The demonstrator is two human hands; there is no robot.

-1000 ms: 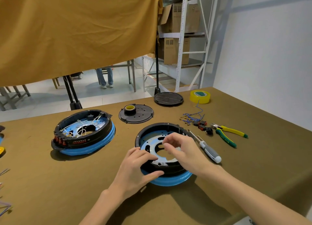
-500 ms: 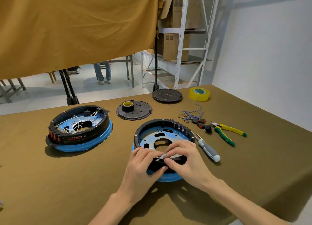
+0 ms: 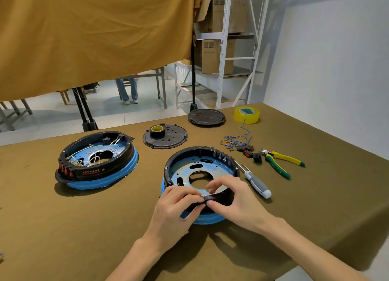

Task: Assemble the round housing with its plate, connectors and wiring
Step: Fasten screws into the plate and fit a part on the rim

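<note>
The round housing (image 3: pixel 202 171) sits at the counter's (image 3: pixel 63 228) middle, its near rim hidden under both hands. The left hand (image 3: pixel 174 209) curls over that rim; the right hand (image 3: pixel 233 198) pinches it beside a small pale part too tiny to identify. The plate (image 3: pixel 189 171) lies inside. Connectors (image 3: pixel 249 153) and wiring (image 3: pixel 235 140) lie apart, right.

Plate (image 3: pixel 189 171) in housing (image 3: pixel 223 156) — second housing (image 3: pixel 99 171) left, screwdriver (image 3: pixel 256 183) and pliers (image 3: pixel 280 162) right, tape roll (image 3: pixel 246 114) behind.
</note>
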